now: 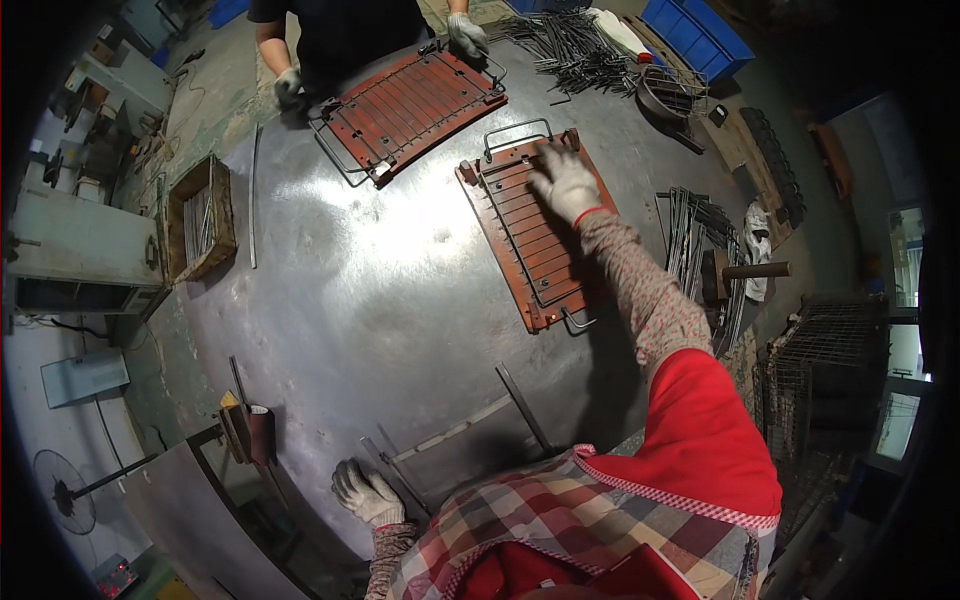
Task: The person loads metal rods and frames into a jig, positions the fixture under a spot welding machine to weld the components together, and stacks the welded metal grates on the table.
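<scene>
My right hand [568, 187], in a pale knitted glove, reaches over the upper right part of a reddish-brown slatted jig [540, 235]. Its fingers are spread, and nothing shows in its grasp; whether they press on the slats I cannot tell. Dark metal rods run along this jig, and a bent wire handle [518, 134] stands at its far end. At the near left, my left hand [366, 494], also gloved, lies with fingers apart on the metal table [330, 330], beside a thin metal bar [397, 476].
Across the table a co-worker's gloved hands are beside a second reddish jig [415, 105]. Piles of metal rods [575, 50] lie at the far right, near a blue crate [695, 38]. A hammer [755, 270] lies right. A box of rods [200, 218] stands left.
</scene>
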